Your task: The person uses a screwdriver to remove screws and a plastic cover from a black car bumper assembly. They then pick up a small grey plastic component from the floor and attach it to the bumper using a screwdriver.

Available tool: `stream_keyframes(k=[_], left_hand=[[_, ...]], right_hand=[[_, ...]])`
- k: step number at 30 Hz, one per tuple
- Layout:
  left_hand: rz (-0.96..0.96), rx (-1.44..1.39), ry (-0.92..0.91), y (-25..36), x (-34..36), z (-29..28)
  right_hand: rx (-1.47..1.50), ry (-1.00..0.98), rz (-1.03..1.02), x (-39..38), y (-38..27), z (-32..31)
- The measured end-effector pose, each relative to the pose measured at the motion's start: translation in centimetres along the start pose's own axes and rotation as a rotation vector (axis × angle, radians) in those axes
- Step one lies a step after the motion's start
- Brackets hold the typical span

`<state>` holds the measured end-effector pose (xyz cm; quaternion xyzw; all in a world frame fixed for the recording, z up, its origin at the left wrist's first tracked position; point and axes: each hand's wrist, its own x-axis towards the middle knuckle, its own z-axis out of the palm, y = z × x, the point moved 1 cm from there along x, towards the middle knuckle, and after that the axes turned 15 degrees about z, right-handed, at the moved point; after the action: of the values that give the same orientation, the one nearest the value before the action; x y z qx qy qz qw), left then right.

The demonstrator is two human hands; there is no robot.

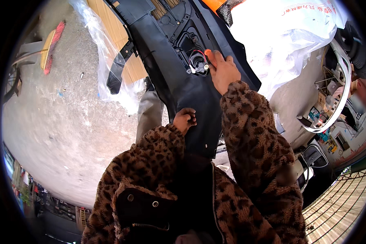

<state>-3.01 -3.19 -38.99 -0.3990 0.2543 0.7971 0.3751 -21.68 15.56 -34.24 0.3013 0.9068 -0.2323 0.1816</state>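
Below both hands [184,119] [225,74] lies a long, black, moulded plastic panel [175,79].

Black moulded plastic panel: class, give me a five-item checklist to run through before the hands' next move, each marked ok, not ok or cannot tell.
1. Round black fitting in the black moulded plastic panel left uncovered by clear plastic sheeting: ok.
2. Bare right hand beside the fitting: ok.
3. Small orange piece at the right fingertips firmly gripped: cannot tell.
4. Bare left hand at the panel's nearer part: ok, fingers curled.
5. Thin red wire secured at both ends: cannot tell.
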Motion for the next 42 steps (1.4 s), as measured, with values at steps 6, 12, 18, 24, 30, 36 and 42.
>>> stream_keyframes(k=[6, 12, 18, 24, 30, 36, 42], left_hand=[[0.029, -0.022, 0.002, 1.4, -0.6, 0.2], [0.051, -0.03, -0.029, 3.5, -1.3, 1.4], [0.07, 0.096, 0.044, 3.9, -1.5, 1.6], [0.055, 0.076, 0.042, 3.0, -1.9, 0.6], [0.079, 0.055, 0.132, 3.9, -1.9, 1.0], [0.104, 0.036, 0.14, 4.9, -2.0, 0.0], [0.11, 0.025, 0.133, 5.3, -2.0, 0.5]], right_hand=[[-0.276, 0.127, -0.246, 0.4, -2.3, -0.2], [0.525, -0.229, 0.711, 0.4, -2.6, 0.0], [-0.648, 0.104, -0.476, 0.1, -2.7, -1.4], [0.642, -0.249, 0.876, 0.4, -3.2, 0.9], [0.237, -0.221, 0.404, 0.9, -3.5, -0.8], [-0.585, -0.089, -0.302, 1.1, -4.5, -0.1], [0.551, -0.325, 0.787, 1.7, -3.5, 0.4]])
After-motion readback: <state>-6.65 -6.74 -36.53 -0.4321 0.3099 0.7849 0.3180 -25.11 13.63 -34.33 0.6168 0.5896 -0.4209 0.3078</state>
